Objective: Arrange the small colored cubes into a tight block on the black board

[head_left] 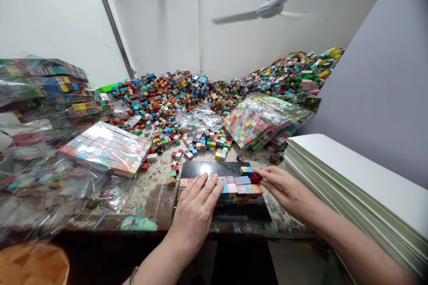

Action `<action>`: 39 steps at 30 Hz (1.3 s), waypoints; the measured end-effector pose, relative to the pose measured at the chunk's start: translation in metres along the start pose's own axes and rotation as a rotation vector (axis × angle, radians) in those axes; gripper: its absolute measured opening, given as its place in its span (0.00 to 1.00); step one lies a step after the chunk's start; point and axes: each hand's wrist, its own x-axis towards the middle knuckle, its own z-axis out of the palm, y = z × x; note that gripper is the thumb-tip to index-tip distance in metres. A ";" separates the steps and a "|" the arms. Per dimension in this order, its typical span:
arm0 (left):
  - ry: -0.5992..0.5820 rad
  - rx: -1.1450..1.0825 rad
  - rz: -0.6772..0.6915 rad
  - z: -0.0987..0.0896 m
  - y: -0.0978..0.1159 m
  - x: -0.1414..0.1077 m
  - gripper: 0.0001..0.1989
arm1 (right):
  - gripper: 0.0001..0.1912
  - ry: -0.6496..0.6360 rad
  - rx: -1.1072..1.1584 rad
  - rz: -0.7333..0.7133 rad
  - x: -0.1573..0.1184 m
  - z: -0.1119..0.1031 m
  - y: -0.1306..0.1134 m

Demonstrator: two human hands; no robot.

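A block of small coloured cubes (pixel 232 188) in rows lies on a glossy black board (pixel 230 214) at the table's front edge. My left hand (pixel 199 200) rests flat over the left part of the rows, fingers stretched out and slightly apart. At the right end, my right hand (pixel 279 183) pinches a dark red cube (pixel 256 178) between thumb and fingers, against the back row. Beside it, on the board behind the rows, sit a pale cube and a blue cube (pixel 246 170).
A large heap of loose cubes (pixel 187 89) spans the back. Plastic-wrapped cube sets (pixel 107 146) lie at the left, with another wrapped set (pixel 257 120) at back right. Stacked white boards (pixel 354 173) stand close to my right arm. Loose cubes (pixel 175 167) lie left of the board.
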 end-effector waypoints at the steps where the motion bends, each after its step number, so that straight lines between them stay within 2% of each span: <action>1: -0.003 -0.001 -0.001 0.000 0.000 0.000 0.21 | 0.19 -0.003 -0.029 -0.010 0.000 0.001 0.000; 5: -0.001 0.002 0.000 -0.001 0.000 0.000 0.21 | 0.21 -0.016 -0.113 -0.031 0.000 0.005 -0.001; 10: 0.004 0.005 0.006 0.000 0.000 -0.001 0.21 | 0.22 0.018 -0.079 0.005 -0.004 0.006 -0.006; 14: 0.006 0.002 0.004 0.000 0.000 0.000 0.21 | 0.21 0.065 0.000 0.106 -0.013 0.012 -0.008; 18: -0.012 -0.010 -0.003 0.000 0.000 -0.001 0.21 | 0.29 0.101 0.057 0.229 -0.025 0.030 -0.014; 21: -0.016 -0.010 -0.007 0.001 0.000 -0.001 0.21 | 0.30 0.096 0.063 0.146 -0.028 0.045 -0.017; 26: -0.025 -0.012 -0.019 0.001 0.001 -0.002 0.20 | 0.28 0.175 -0.050 0.041 -0.028 0.065 -0.010; 30: -0.036 -0.012 -0.029 0.002 0.001 -0.003 0.21 | 0.30 0.229 -0.181 -0.034 -0.027 0.070 -0.005; 34: -0.069 -0.011 -0.035 0.001 0.001 -0.004 0.21 | 0.33 0.321 -0.361 -0.119 -0.022 0.070 -0.010; 39: -0.122 -0.045 -0.053 0.000 0.000 -0.007 0.21 | 0.33 0.354 -0.463 -0.225 -0.018 0.076 -0.012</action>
